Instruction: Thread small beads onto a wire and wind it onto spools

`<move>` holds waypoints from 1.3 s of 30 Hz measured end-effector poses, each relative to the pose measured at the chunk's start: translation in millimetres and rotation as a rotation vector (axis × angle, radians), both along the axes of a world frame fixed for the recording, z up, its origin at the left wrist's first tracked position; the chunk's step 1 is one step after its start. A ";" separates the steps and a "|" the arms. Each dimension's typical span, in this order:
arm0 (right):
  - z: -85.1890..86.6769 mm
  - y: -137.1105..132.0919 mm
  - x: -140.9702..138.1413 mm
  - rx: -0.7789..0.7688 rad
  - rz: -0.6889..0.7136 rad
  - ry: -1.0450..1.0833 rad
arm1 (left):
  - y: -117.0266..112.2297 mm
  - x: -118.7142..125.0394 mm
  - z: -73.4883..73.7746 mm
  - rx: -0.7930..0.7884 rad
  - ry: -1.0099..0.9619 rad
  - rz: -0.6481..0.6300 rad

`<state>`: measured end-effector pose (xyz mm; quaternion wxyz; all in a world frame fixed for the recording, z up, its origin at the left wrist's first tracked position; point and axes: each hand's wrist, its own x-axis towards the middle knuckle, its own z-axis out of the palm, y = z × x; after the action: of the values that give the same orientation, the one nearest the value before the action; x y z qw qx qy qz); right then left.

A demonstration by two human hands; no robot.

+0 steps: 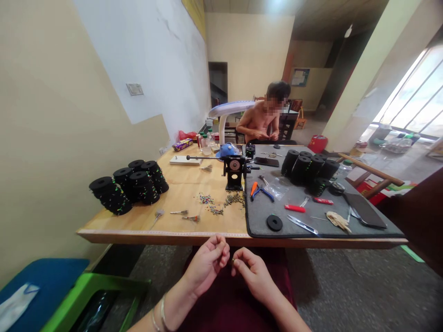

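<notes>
My left hand (209,260) is raised in front of the table's near edge, thumb against curled fingers; anything between them is too small to make out. Close beside it, my right hand (252,274) pinches a tiny yellow-green bead (233,260) between thumb and fingertips. The hands are slightly apart. On the wood beyond them lie loose coloured beads (205,198) and a scatter of small dark metal pieces (234,199). Small bundles of thin pieces (191,218) rest left of these. A black foam ring (274,222) lies on the grey mat.
Stacked black foam spools (141,186) stand at the left, more spools (304,168) at the right. A black hand-cranked device (234,170) stands mid-table. Pliers (261,191), tweezers (302,225) and a red-handled knife (295,209) lie on the mat (256,226). Another person (263,122) sits across.
</notes>
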<state>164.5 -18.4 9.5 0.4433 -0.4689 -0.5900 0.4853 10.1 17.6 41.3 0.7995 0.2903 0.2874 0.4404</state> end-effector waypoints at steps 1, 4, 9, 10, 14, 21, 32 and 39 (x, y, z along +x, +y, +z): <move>-1.3 0.4 2.0 0.007 -0.002 -0.007 | 1.5 -0.8 5.0 -0.016 -0.033 0.005; -8.2 3.2 7.9 0.017 0.008 -0.013 | 5.7 -3.3 23.1 -0.019 -0.118 0.010; -22.2 7.0 16.5 0.040 -0.007 -0.057 | 9.6 -4.9 47.2 0.006 -0.182 0.010; -24.6 7.1 17.6 0.044 -0.009 -0.061 | 10.0 -4.5 49.4 0.013 -0.187 0.010; -32.4 6.1 19.7 0.041 -0.016 -0.031 | 10.4 -0.2 49.8 0.055 -0.097 -0.019; -23.5 2.1 25.4 0.080 -0.075 -0.073 | 5.7 11.7 44.0 0.280 0.255 -0.100; 24.5 14.7 -11.7 -0.171 0.077 0.220 | -4.1 -3.0 27.5 0.810 0.871 0.135; 5.3 13.1 -17.5 0.065 0.054 -0.164 | -2.1 -19.6 16.3 0.732 0.942 0.025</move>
<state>146.9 -5.4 14.8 0.3951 -0.4764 -0.6523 0.4375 -9.5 15.5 57.6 0.4284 0.7079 0.4440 0.3439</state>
